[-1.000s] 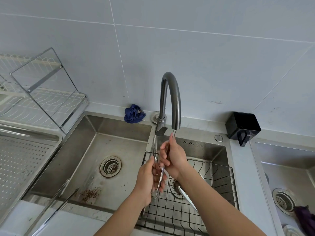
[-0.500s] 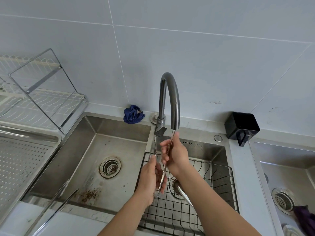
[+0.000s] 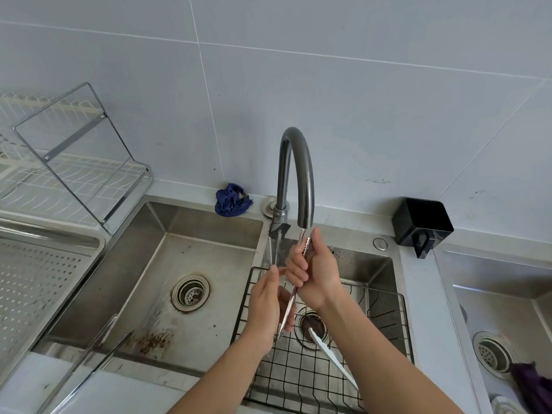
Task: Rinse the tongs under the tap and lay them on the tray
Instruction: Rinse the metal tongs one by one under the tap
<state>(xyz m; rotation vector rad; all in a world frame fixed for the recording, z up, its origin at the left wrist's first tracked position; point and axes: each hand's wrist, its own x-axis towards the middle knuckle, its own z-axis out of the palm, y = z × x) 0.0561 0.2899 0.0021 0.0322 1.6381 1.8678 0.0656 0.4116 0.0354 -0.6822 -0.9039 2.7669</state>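
Observation:
Metal tongs [image 3: 287, 309] stand upright over the right basin, hinge down and the two arms spread upward. One arm tip [image 3: 273, 249] rises beside the tap base; the other reaches the spout of the curved grey tap [image 3: 295, 174], where water runs. My left hand [image 3: 265, 303] grips the tongs low down. My right hand [image 3: 316, 273] is wrapped round the upper right arm just below the spout. The perforated steel tray [image 3: 30, 279] lies at the far left, beside the left basin.
A black wire basket [image 3: 298, 380] with a white utensil [image 3: 331, 354] sits in the right basin. Second tongs [image 3: 89, 354] lie across the left basin's front edge. Also here: blue cloth [image 3: 231, 200], black holder [image 3: 422, 224], dish rack [image 3: 74, 159], another sink [image 3: 493, 309] at right.
Both hands and the tongs have crept slightly up and to the right, bringing my right hand's fingertips closer to the spout. Both holds are unchanged.

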